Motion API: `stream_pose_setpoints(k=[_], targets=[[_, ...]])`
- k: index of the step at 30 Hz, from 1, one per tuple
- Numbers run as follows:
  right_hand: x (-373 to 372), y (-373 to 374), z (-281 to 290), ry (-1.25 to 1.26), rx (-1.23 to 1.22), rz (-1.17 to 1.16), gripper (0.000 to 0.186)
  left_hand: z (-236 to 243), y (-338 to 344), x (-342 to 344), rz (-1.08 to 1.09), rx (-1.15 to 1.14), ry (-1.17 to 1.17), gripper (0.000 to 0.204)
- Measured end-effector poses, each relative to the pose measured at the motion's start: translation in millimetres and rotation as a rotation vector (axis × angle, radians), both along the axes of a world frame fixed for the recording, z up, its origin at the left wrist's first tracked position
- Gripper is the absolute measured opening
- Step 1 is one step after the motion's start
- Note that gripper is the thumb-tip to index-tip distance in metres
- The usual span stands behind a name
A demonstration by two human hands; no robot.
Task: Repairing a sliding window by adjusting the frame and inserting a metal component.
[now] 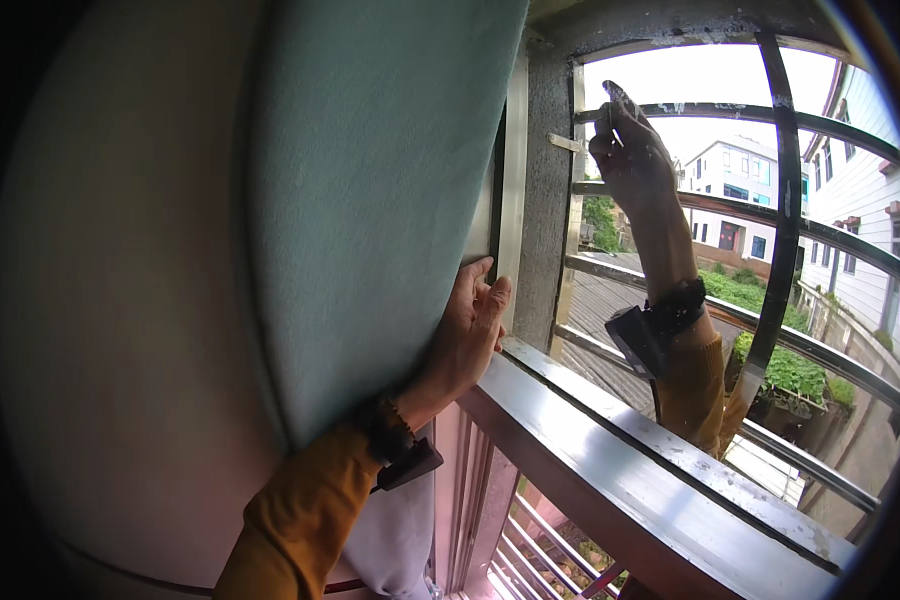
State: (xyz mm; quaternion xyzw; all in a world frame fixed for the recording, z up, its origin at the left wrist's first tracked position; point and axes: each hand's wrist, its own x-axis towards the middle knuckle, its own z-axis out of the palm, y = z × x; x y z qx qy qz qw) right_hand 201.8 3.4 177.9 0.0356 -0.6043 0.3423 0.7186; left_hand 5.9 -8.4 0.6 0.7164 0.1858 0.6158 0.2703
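Setting: an open window with a pale metal sill (610, 440) running from near left to far right, a grey rough concrete jamb (542, 200) standing upright at centre, and a curved grille of dark metal bars (785, 200) outside it on the right; beyond the grille, white multi-storey houses (740, 180), green plants (790, 370) and overcast sky. Item one: a large pale green fabric cushion or pad (370, 200) with a cream side panel, filling the left half of the view, standing on end with its long axis near upright and leaning slightly, its right edge just beside the window frame. Left hand (470, 330): palm and fingers pressed flat against the lower right edge of the pad, fingers together and pointing up, not wrapped round it; mustard sleeve and a dark wrist strap below. Right hand (630, 150): raised outside the sill at the upper grille bars, fingers pinched together on a small thin light-coloured object (613, 120), too small to identify, held about upright; a dark wrist strap with a black box sits on that forearm.
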Motion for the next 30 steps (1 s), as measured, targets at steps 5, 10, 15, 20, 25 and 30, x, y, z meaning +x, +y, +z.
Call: stream_pose_setpoints(k=[5,10,15,20,25,30], targets=[[-30.2,25.8,-7.2,-0.07,-0.031,0.051,0.032,-2.5,4.0,3.5,-0.025,-0.012,-0.017,0.064],[-54.4,38.3,-9.5,-0.105,-0.072,0.055,0.039,-1.3,2.9,-2.0,0.011,0.0,0.024,0.065],[-52.8,41.6,-4.7,-0.088,-0.096,0.027,0.04,-2.2,9.1,10.1,-0.07,0.0,0.001,0.065],[-53.0,39.7,0.1,-0.176,-0.038,0.09,0.04,0.2,4.6,4.9,-0.053,-0.01,0.009,0.064],[-38.2,39.1,6.1,-0.117,-0.041,0.066,0.038,-1.7,7.7,7.3,-0.089,0.007,0.008,0.063],[-14.9,-2.1,-4.3,-0.236,0.218,-0.211,0.036,-1.0,5.7,8.7,-0.09,-0.012,0.022,0.065]])
